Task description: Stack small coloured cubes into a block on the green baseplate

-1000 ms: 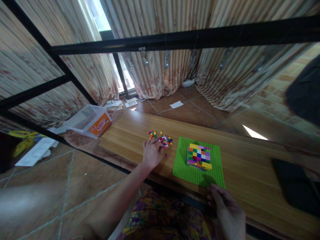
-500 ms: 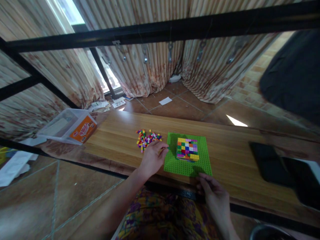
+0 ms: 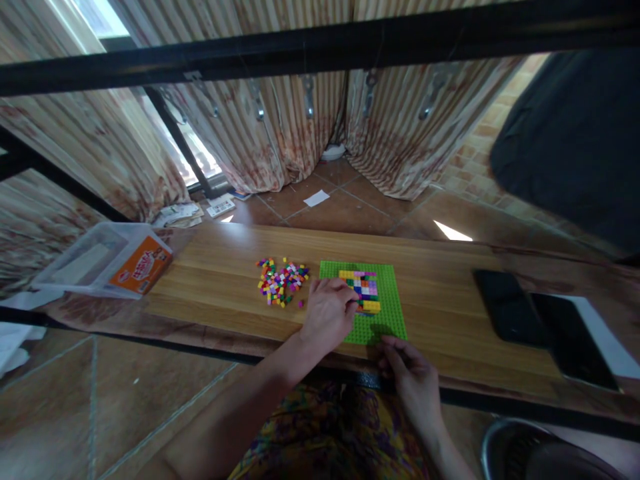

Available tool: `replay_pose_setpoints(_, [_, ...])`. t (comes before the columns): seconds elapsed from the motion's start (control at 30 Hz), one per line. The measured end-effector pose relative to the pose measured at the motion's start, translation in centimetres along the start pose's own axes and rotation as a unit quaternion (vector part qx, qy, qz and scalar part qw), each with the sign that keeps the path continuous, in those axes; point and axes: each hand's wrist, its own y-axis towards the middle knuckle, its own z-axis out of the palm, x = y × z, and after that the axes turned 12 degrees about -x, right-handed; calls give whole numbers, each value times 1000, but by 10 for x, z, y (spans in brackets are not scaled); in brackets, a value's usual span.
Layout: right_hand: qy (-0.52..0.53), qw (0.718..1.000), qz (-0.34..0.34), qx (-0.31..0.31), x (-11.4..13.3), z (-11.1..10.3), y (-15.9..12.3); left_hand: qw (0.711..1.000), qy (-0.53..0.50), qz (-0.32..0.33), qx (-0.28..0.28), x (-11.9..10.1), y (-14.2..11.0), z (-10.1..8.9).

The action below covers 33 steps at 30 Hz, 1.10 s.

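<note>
A block of small coloured building bricks (image 3: 371, 306) stands on a green studded baseplate (image 3: 393, 293) on the table. My left hand (image 3: 330, 308) is over the block's left side, thumb and fingers pinched at its bricks. A small building brick is in that pinch, mostly hidden by the fingers. My right hand (image 3: 407, 363) is at the baseplate's front edge, its thumb and forefinger closed on the rim and the other fingers curled under. Left of the baseplate lies a pile of loose bricks (image 3: 280, 283) in many colours.
A clear plastic box (image 3: 100, 260) with an orange label stands at the table's left end. Two dark phone-like slabs (image 3: 510, 307) lie on the right, one over a white sheet (image 3: 607, 340). A black metal bar (image 3: 280, 57) crosses above the table's far side.
My left hand has moved right, from beside the pile and the baseplate's left edge onto the brick block. My right hand stays at the baseplate's front edge. The whole view has shifted slightly.
</note>
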Motion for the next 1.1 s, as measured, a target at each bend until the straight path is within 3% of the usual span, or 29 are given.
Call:
replay_pose_setpoints(0.3, [-2, 1000, 2, 5, -3, -2, 1, 999, 12, -34, 3, -5, -1, 6])
replay_pose_setpoints(0.63, [-14, 1000, 3, -2, 1, 0, -1, 997, 60, 27, 36, -8, 2, 7])
replay_pose_setpoints(1.1, [-11, 1000, 3, -1, -3, -2, 0, 998, 48, -20, 37, -9, 2, 6])
